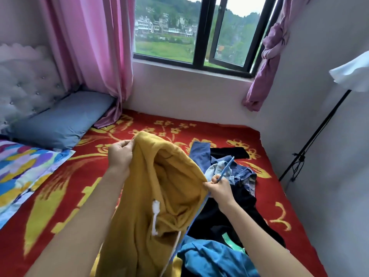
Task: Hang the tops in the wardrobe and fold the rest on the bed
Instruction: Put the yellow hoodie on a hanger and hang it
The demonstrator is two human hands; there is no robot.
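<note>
Hoodie point(159, 196), mustard-yellow fleece, held up above red-and-gold floral bed point(60, 186). We see left hand point(119, 154) grip pinching hood rim; right hand point(219, 189) grip pinching opposite rim plus thin blue hanger point(227, 166). Dark clothes pile point(225, 220) alongside.

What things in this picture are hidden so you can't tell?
Head view:
- blue hanger: mostly hidden by the yellow hoodie; only parts show near the right hand.
- Hoodie's bottom: cut off by the lower edge.
- black clothes: crumpled under other garments, type unclear.
- Wardrobe: out of view.
</note>
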